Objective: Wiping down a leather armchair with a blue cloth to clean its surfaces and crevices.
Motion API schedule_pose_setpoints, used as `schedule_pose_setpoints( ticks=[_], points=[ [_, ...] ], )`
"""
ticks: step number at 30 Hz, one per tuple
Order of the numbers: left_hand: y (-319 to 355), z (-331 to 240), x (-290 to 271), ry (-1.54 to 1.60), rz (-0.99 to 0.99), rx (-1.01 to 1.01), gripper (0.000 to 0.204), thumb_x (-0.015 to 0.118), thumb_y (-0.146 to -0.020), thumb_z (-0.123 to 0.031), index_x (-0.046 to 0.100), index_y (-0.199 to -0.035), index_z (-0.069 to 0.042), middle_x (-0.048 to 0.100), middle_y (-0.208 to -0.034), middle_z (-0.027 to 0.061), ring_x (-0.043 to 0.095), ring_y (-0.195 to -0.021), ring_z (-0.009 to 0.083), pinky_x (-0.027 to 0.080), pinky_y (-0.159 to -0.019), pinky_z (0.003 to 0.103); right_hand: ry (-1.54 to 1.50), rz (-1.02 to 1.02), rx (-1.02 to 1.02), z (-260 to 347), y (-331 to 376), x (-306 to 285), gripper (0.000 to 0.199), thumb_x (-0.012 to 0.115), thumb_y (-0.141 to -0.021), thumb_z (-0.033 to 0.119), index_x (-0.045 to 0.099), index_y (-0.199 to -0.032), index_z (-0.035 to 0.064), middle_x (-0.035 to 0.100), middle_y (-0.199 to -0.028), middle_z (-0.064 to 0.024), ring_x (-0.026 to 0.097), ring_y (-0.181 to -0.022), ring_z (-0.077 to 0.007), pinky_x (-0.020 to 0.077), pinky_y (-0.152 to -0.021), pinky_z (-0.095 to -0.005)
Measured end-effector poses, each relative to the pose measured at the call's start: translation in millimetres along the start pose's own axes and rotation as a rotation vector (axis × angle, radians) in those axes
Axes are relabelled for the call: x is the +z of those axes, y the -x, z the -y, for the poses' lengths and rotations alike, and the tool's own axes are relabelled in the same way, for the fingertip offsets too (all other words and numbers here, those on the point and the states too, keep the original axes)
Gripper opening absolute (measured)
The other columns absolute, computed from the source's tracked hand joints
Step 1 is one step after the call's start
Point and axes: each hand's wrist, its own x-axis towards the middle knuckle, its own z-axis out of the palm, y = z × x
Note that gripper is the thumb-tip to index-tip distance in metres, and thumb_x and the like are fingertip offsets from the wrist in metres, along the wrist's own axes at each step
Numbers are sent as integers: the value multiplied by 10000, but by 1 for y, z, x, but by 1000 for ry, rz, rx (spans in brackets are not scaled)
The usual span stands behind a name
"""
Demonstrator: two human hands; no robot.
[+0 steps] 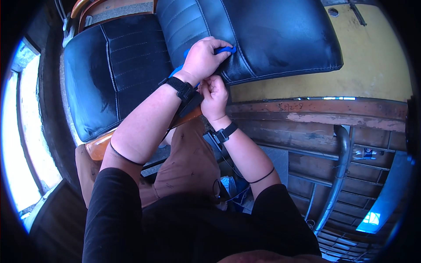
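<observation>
My left hand [203,58] is closed round a bright blue thing [228,50], perhaps a cloth or a soft handle. It presses against the black padded backrest [276,39] of a chair, by a stitched seam. More blue shows beside the wrist. Just below, my right hand [214,93] has its fingers curled in at the lower edge of the backrest. Whatever those fingers may hold is hidden. The black seat cushion [136,61] with white stitching lies to the left, above an orange-brown wooden frame [98,147].
Behind the backrest stands a yellow board [372,57] over a worn wooden beam [329,107]. A bent metal pipe [340,175] and a rack of bars fill the right. A bright window [33,127] is at the left. My knees are under the chair's near edge.
</observation>
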Motion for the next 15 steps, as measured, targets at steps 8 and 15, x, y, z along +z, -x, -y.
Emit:
schedule_pose_setpoints(
  ticks=[8,15],
  points=[
    [-1,3,0,87,136,100,210,750,-856,-159,761,-1057,-101,694,-920,95,652,-902,257,515,-852,338,-24,9,2,-1,-1,0,41,589,-959,6,581,-999,2,677,-820,-67,631,-644,-118,493,-610,-268],
    [-1,3,-4,101,276,155,169,737,-852,-120,763,-1017,-96,687,-917,86,651,-874,259,518,-836,328,38,52,27,4,-1,-2,55,548,-977,-15,573,-1025,-2,624,-815,-14,560,-686,-70,458,-656,-227]
  ],
)
